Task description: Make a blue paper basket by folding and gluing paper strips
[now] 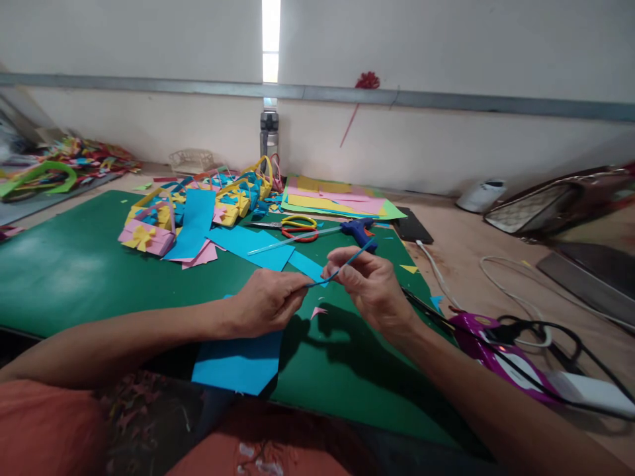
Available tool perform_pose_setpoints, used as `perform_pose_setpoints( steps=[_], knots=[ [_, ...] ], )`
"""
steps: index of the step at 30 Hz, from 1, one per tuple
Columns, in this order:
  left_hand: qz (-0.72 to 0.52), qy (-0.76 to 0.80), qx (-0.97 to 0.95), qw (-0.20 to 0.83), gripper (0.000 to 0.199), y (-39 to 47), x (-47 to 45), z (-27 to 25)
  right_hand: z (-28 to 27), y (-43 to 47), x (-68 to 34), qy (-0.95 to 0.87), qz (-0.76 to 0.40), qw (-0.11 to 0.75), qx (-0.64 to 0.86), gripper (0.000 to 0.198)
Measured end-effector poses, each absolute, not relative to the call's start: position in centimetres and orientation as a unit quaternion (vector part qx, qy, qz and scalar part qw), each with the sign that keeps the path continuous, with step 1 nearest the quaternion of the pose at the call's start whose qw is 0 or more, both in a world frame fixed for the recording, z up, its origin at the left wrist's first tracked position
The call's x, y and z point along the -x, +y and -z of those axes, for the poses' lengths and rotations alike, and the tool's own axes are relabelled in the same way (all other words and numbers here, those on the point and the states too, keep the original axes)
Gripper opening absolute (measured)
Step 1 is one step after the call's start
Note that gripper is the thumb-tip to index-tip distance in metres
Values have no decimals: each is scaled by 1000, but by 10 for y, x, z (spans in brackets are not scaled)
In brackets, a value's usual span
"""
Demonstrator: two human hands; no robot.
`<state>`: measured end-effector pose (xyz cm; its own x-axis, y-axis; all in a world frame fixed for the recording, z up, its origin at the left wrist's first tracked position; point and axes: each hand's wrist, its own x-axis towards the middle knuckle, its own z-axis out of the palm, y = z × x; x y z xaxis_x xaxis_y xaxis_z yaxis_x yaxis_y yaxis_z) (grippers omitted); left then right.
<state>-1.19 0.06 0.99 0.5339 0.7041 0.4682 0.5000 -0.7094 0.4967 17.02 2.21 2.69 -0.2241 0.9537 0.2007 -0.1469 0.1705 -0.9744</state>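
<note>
Between my hands, above the green mat, is a narrow blue paper strip (326, 282), seen nearly edge-on and bent slightly. My left hand (270, 299) pinches its left end. My right hand (371, 283) has thumb and fingers closed around the strip farther along, and its free end sticks up to the right. Below my left hand a blue paper sheet (243, 360) lies at the mat's front edge. Just beyond my hands are a blue glue gun (358, 230) with a clear glue stick, scissors (298, 225) with yellow and red handles, and several flat blue paper pieces (253, 246).
Small paper baskets (146, 235) in pink, yellow and blue crowd the back left of the green mat (74, 264). Coloured sheets (342, 198) are stacked at the back. A purple power strip (501, 357) with cables, a black phone (413, 226) and a bag (540, 195) lie right.
</note>
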Motion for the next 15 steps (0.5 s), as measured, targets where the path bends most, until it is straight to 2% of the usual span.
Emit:
perform_pose_setpoints(
  steps=[8,15],
  knots=[
    [-391,353,-816,240,22,1,9,-11,-29,17,-169,-602,-511,484,376,20],
    [-405,377,-702,449,17,2,1,-20,-24,13,-162,-592,-521,444,426,30]
  ],
)
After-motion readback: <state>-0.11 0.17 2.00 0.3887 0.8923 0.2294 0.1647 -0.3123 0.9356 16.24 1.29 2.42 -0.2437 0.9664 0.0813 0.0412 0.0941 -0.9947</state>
